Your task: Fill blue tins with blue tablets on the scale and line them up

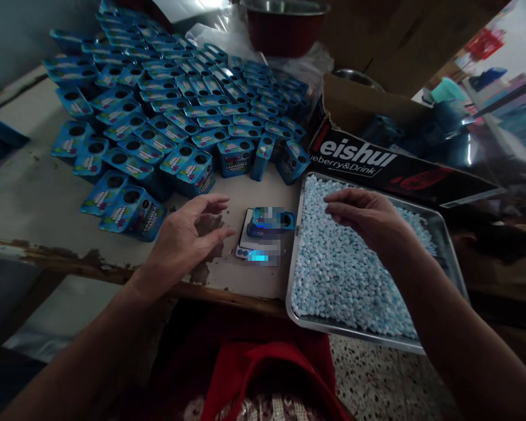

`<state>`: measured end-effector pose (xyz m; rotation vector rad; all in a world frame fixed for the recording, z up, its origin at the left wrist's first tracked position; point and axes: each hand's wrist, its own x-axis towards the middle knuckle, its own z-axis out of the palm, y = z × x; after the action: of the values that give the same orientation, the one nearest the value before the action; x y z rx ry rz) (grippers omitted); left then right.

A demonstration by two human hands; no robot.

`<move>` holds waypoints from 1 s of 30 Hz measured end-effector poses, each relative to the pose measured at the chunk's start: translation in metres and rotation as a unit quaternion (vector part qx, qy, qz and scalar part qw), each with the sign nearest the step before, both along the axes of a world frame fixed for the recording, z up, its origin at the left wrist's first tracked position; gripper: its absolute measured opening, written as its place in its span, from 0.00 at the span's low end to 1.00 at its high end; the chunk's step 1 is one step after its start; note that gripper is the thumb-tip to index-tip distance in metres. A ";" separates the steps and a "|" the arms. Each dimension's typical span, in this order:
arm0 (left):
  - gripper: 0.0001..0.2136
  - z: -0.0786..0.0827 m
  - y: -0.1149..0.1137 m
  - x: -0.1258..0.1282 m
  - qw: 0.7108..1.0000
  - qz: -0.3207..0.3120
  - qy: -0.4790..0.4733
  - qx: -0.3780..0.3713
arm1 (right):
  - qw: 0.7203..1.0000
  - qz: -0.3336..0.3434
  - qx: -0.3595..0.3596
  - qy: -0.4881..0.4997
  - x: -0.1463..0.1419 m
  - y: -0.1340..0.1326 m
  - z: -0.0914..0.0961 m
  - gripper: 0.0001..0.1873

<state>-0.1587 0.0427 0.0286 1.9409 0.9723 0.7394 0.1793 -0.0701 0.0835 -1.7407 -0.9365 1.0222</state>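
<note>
My left hand (pixel 180 237) hovers over the table to the left of a small digital scale (pixel 245 241), thumb and fingers apart and nothing between them. On the scale lies a small blue candy box (pixel 259 227) with a dark round opening; part of both is blurred out. Over a metal tray (pixel 294 269) full of small pale blue and white candies (pixel 346 280), my right hand (pixel 366 213) is closed with its fingertips pinched together. Whatever may be in that pinch is too small to make out.
Many similar blue boxes (pixel 131 158) stand in rows with their openings up across the table's left and back. A black printed cardboard carton (pixel 403 164) with blue boxes inside sits behind the tray. At the back is a red-sided metal bowl (pixel 284 32) beside clear plastic.
</note>
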 end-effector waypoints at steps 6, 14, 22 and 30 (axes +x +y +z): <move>0.08 0.025 -0.001 0.029 0.984 -0.011 0.023 0.176 | 0.993 -0.050 -0.063 0.081 0.026 -0.039 -0.034 0.19; 0.08 0.036 -0.019 0.074 0.945 0.008 0.172 0.278 | 0.993 0.036 -0.047 0.105 0.019 -0.060 -0.028 0.14; 0.03 0.027 -0.019 0.079 0.942 0.023 0.188 0.275 | 0.979 0.090 -0.061 0.173 0.014 -0.055 -0.031 0.13; 0.05 0.028 -0.019 0.089 0.948 -0.040 0.126 0.290 | 0.979 0.090 -0.043 0.179 0.012 -0.057 -0.030 0.12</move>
<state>-0.0696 0.0236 0.0562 2.6242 0.8775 0.8047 0.1914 -0.1268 0.0536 -1.4907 -0.8362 1.4572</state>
